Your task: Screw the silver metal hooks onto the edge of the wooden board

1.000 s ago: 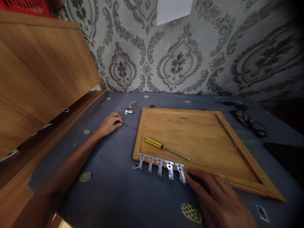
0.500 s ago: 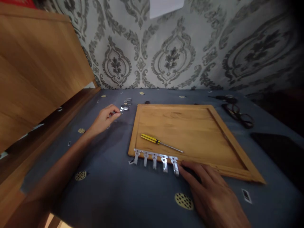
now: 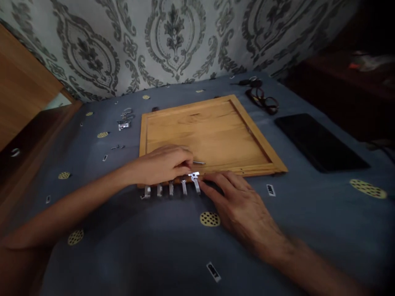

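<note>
My left hand (image 3: 169,162) is over the near edge of the wooden panel (image 3: 212,135), its thumb and fingers pinched together. Anything between those fingertips is too small or hidden to name. Just right of them is the rightmost of several metal hinges (image 3: 195,181) lined up along that edge. With fingers apart, my right hand (image 3: 240,201) rests by the panel edge, its thumb touching the side of that hinge. Only the shaft of a screwdriver (image 3: 199,163) shows; its handle is covered by my left hand.
Small screws (image 3: 117,146) lie on the blue patterned cloth (image 3: 129,246), left of the panel. Beyond them are more metal hinge parts (image 3: 124,124). Eyeglasses (image 3: 265,100) and a dark flat slab (image 3: 321,142) lie to the right. A patterned wall (image 3: 173,37) rises behind.
My left hand has moved from near the loose hinge parts rightward to the end hinge, covering the screwdriver handle. My right hand stays beside that hinge. The view has turned right and down.
</note>
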`<state>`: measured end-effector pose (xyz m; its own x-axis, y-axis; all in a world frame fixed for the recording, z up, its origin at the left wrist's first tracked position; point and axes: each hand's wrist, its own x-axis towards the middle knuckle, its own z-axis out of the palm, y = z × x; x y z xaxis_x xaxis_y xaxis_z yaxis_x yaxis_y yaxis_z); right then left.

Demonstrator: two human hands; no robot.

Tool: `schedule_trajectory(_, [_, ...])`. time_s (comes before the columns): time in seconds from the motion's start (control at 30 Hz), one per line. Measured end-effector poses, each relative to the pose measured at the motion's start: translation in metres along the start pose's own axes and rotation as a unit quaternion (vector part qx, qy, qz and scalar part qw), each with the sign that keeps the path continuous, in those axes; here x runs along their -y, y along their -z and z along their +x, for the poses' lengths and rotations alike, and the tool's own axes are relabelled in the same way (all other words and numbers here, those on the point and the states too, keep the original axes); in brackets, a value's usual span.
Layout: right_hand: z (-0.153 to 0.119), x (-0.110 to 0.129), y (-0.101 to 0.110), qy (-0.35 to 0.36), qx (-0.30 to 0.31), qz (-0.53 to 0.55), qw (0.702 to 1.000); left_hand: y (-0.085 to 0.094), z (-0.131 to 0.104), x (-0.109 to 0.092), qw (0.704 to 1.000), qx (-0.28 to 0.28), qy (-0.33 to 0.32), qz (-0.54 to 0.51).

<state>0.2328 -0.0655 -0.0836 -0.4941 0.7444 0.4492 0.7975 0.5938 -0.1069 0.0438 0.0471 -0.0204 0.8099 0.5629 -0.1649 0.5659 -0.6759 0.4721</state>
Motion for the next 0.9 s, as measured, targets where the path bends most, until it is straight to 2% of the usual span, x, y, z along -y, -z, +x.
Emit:
schedule_trajectory(0.47, [-0.001, 0.0, 0.0, 0.001, 0.004, 0.011, 1.0, -0.001, 0.011, -0.005, 0.997, 0.051, 0.013, 0.06])
schedule_trajectory(0.9, [-0.001, 0.0, 0.0, 0.007, -0.004, 0.009, 1.0, 0.005, 0.017, -0.015, 0.993, 0.085, 0.049, 0.062])
